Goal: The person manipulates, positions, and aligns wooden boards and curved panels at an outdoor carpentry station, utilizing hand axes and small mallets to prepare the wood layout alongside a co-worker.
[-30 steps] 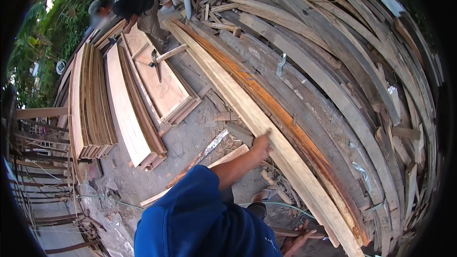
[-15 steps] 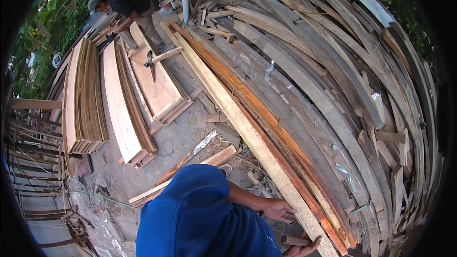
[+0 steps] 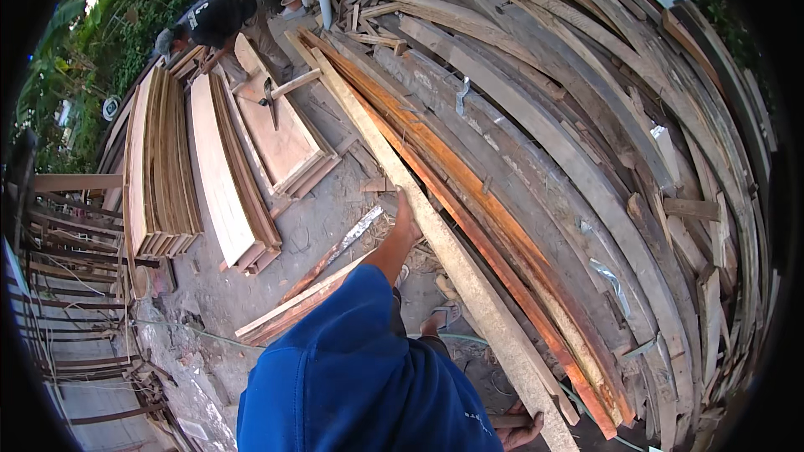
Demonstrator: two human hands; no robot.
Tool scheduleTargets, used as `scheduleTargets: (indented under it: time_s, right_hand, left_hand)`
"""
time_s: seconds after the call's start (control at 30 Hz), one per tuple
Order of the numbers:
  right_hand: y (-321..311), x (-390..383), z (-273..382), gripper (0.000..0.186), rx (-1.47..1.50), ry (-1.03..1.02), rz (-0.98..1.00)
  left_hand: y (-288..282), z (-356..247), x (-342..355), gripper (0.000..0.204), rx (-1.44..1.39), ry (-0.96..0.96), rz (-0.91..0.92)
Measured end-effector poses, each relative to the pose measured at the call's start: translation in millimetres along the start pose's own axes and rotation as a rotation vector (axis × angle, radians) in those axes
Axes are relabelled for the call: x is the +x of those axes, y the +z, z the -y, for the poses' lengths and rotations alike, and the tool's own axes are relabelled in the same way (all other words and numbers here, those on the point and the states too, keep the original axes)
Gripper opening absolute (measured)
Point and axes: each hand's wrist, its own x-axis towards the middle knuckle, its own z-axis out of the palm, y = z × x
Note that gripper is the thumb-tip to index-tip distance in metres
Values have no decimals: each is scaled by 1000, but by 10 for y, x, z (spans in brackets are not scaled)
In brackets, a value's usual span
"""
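Note:
A long pale plank point(image 3: 452, 261) runs diagonally from the upper middle to the lower edge. My left hand point(image 3: 408, 216) grips its left edge partway along, the arm stretched out in a blue sleeve. Near the plank's close end, my right hand point(image 3: 526, 428) is closed round the edge, partly hidden by my body and the wood. A short piece of wood like a handle point(image 3: 507, 420) sticks out beside that hand; its kind is hard to make out. Orange-brown timbers point(image 3: 494, 259) lie just right of the plank, a narrow gap showing between.
Old weathered boards point(image 3: 578, 176) are heaped on the right. Stacked boards point(image 3: 219, 176) stand on the left, with a hammer point(image 3: 272, 99) on one stack. Farther back, a person in a dark shirt point(image 3: 219, 21) bends over. Loose timber point(image 3: 301, 300) lies on the ground near my sleeve.
My left hand has moved from near the close end to farther up the plank and gripped it. The plank has shifted left, away from the orange-brown timbers. The person behind bends lower.

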Motion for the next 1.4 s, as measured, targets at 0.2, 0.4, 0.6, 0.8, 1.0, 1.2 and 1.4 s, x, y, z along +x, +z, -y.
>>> scheduleTargets:
  time_s: [0.2, 0.4, 0.6, 0.8, 1.0, 1.2, 1.4]
  right_hand:
    - [834, -80, 672, 50, 92, -747, -45]
    - [905, -82, 1434, 52, 54, -953, 124]
    - [1034, 57, 1751, 54, 78, -932, 291]
    - [1296, 198, 1698, 55, 101, -882, 397]
    - [1604, 271, 1648, 57, 117, -809, 496]
    - [1834, 317, 1623, 59, 154, -765, 574]
    - [1927, 319, 1676, 60, 166, -744, 643]
  left_hand:
    - [303, 491, -597, 83, -305, 80, 281]
    - [989, 696, -1237, 104, -471, -184, 314]
    - [1064, 517, -1330, 92, -518, -125, 274]
    - [1323, 605, -1602, 95, -599, -159, 469]
    - [1667, 564, -2003, 90, -567, -144, 381]
    - [1847, 316, -2171, 90, -584, -142, 527]
    - [2276, 11, -2615, 89, -447, 12, 453]
